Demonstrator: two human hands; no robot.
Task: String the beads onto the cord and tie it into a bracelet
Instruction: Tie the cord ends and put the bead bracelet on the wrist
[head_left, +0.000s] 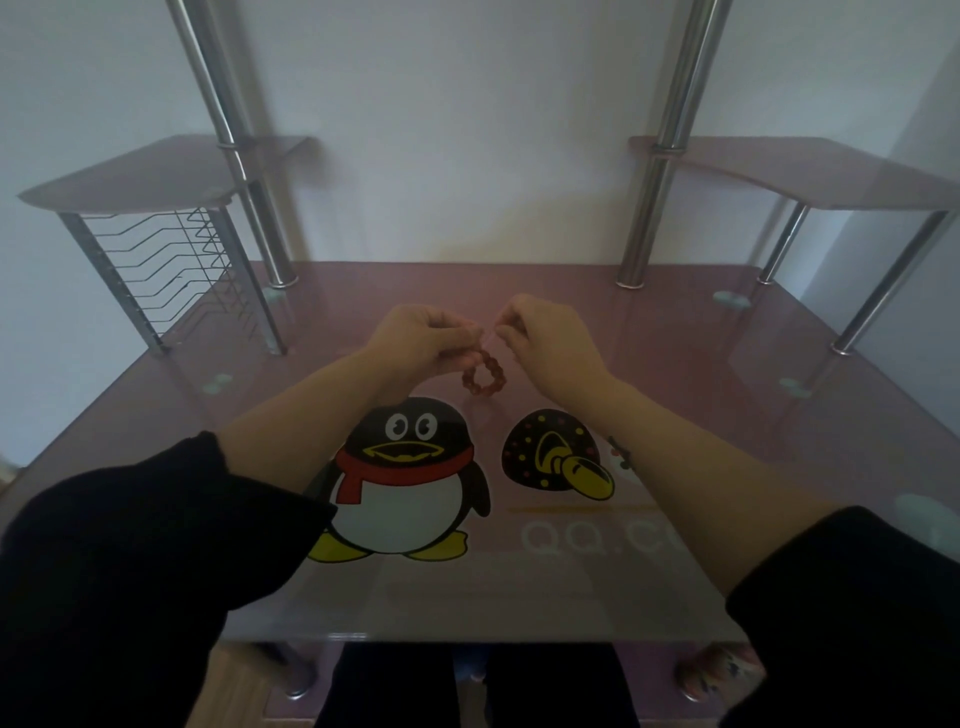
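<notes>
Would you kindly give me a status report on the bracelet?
Left hand holds bead loop. Right hand pinches cord. Bead loop hangs between hands. Nothing in the way.

Both hands pinch the cord above the hanging beads

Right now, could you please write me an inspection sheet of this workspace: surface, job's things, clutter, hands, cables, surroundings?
Surface: pink glass desk with a penguin print.
Job's things: red beads hang in a loop on the cord, above the desk.
Clutter: nothing seen.
Hands: left hand holds the beads; right hand pinches the cord.
Cables: nothing seen.
Surroundings: wire rack under a shelf; steel poles; white wall.
</notes>
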